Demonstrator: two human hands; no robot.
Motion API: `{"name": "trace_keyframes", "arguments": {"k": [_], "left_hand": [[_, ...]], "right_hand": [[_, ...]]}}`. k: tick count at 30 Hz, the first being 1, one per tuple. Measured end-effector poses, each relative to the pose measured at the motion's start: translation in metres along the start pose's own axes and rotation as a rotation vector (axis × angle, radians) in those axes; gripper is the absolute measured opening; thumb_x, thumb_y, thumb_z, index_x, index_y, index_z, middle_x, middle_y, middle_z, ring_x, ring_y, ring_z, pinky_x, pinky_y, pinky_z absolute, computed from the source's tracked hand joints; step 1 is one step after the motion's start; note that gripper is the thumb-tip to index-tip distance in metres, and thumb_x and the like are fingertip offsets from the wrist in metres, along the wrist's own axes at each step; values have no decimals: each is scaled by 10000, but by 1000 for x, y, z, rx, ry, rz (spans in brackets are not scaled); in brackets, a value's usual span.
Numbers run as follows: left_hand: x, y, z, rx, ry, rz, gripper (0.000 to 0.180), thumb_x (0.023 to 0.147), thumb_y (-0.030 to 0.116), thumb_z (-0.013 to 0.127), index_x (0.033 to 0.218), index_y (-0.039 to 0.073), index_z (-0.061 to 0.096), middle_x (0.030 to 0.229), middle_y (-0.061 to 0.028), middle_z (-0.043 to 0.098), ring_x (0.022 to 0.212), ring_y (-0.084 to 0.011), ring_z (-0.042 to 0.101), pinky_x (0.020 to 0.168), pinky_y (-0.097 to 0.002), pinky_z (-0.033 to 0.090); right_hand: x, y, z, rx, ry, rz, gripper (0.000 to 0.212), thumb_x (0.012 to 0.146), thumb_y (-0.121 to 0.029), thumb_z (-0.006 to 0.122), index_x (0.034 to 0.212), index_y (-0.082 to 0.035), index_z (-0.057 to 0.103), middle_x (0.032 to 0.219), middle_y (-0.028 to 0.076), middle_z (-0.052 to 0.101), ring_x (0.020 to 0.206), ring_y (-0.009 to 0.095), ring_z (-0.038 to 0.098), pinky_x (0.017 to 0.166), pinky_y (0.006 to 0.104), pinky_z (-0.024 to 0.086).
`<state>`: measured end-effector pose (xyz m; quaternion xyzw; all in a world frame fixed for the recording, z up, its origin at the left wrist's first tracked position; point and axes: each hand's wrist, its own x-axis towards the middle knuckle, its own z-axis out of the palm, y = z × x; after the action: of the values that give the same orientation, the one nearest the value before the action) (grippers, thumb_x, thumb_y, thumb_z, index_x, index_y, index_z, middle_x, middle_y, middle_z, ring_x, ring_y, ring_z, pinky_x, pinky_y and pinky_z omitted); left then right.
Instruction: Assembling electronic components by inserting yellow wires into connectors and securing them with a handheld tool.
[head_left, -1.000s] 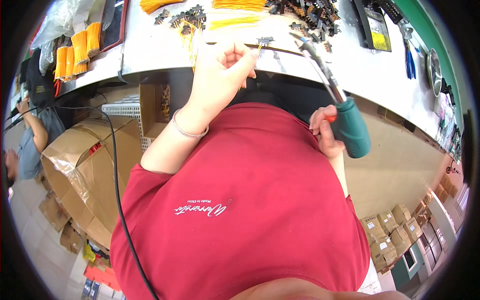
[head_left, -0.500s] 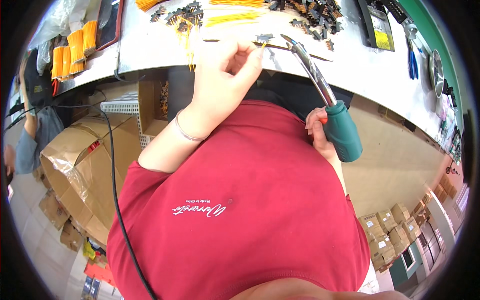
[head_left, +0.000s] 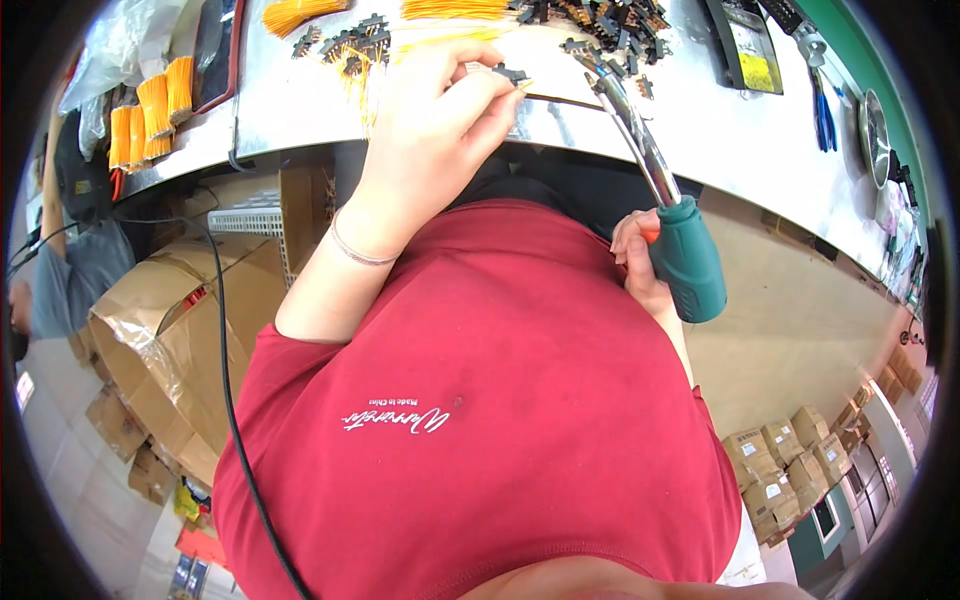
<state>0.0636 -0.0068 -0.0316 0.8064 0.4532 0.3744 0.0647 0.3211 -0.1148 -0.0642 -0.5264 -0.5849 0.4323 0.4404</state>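
My left hand (head_left: pixel 435 140) reaches over the table's front edge, thumb and forefinger pinched on a short yellow wire (head_left: pixel 526 85) whose end pokes out past the fingertips. Just beyond those fingertips lies a small black switch (head_left: pixel 513 75); whether the wire touches it I cannot tell. In my right hand (head_left: pixel 640 250), at the front of my body, is a soldering gun with a green handle (head_left: pixel 690 262). Its bright metal tubes (head_left: pixel 640 135) slant up and left, and the tip is close to a heap of black switches (head_left: pixel 615 30).
Several yellow wires (head_left: pixel 455 8) and more black switches (head_left: pixel 360 38) lie at the back of the table. Bundled orange wires (head_left: pixel 152 110) stand at its left. An open cardboard box (head_left: pixel 190 340) is below, crossed by a black cable (head_left: pixel 225 330). Blue-handled pliers (head_left: pixel 825 120) lie right.
The soldering gun's tip has shifted right and farther off, away from the small switch. My left hand has moved slightly left and forward, still pinching the wire. The whole view has shifted a little.
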Motion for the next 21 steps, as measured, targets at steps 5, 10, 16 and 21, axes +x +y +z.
{"name": "trace_keyframes", "arguments": {"k": [5,10,16,21], "left_hand": [[27,6,-6,-71,58,17,123,754,25,735,860,35,672,1038,-83,650,821,-210,605,746,-322,502],[17,11,-19,-355,-76,-456,110,784,22,714,882,34,666,1000,-92,671,788,-186,604,729,-307,498],[7,-5,3,-128,-53,46,106,774,87,721,826,53,635,991,-51,646,827,-223,589,734,-337,484],[15,1,7,-54,-66,148,105,788,115,711,866,90,645,1001,-19,653,850,-235,584,776,-347,478]], "right_hand": [[-1,1,0,110,-3,-54,175,948,-116,579,1099,-69,503,699,44,496,595,144,476,558,289,430],[1,-5,0,150,20,-64,68,933,-46,562,994,-38,531,702,49,535,593,127,515,555,275,453],[2,-5,6,145,-4,-36,130,945,-82,555,1057,-50,499,710,45,502,600,136,480,584,298,446],[1,-3,10,121,2,-62,130,947,-89,557,1052,-48,493,720,44,507,602,137,482,592,299,447]]}}
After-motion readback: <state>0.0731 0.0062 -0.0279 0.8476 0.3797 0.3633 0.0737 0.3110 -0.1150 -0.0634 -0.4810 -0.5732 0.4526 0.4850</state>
